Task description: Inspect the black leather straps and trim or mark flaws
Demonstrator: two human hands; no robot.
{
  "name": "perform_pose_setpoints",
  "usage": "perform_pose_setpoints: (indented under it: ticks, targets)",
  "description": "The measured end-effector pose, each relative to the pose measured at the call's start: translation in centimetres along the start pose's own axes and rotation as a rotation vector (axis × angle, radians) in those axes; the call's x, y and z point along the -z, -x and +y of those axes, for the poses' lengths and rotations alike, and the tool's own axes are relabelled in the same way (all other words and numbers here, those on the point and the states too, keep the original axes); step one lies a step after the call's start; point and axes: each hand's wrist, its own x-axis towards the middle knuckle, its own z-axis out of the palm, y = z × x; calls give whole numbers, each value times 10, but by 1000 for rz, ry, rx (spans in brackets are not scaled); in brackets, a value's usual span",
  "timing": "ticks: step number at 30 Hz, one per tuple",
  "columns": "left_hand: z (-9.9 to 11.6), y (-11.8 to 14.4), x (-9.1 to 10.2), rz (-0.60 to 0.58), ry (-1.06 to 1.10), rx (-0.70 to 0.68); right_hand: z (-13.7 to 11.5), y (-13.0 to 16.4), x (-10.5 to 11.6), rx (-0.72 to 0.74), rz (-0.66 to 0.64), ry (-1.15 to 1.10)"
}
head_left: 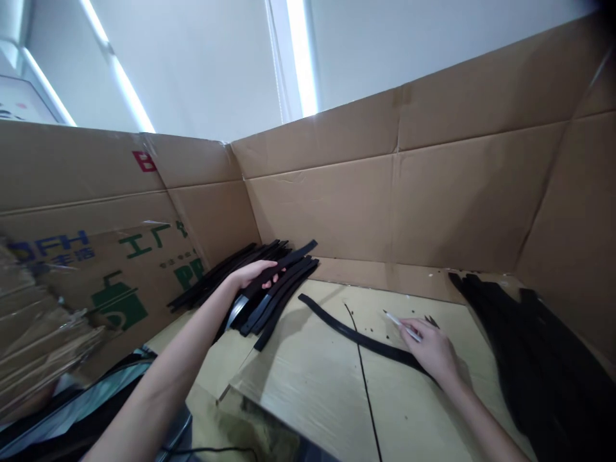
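My left hand (pixel 255 274) is at the left-hand pile, its fingers closed around a long black strip (pixel 298 253) that slants up toward the back wall. More black strips (pixel 282 292) lie bunched under and beside that hand. My right hand (pixel 433 353) pinches a slim white pen-like tool (pixel 403 325) with a dark pointed tip; its exact kind is unclear. A single curved black strip (pixel 351 333) lies flat on the board, and its near end passes beneath my right hand.
Cardboard walls (pixel 327 199) enclose the table's back and sides. A heap of black strips (pixel 524 359) lies at the right. Small dark crumbs and a thin black line (pixel 364 378) show on the pale board (pixel 308 385). Plastic-wrapped cardboard (pixel 38 333) stands at the left.
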Motion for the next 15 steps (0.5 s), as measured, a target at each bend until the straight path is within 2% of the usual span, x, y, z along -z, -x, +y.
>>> perform_pose_setpoints:
  ticks: [5, 9, 15]
  targets:
    - [-3, -1, 53, 239, 2, 151, -2, 1, 2, -47, -31, 26]
    - [-11, 6, 93, 405, -22, 169, -5, 0, 5, -106, -35, 53]
    - [-20, 6, 130, 526, -50, 145, -7, 0, 4, -152, -43, 73]
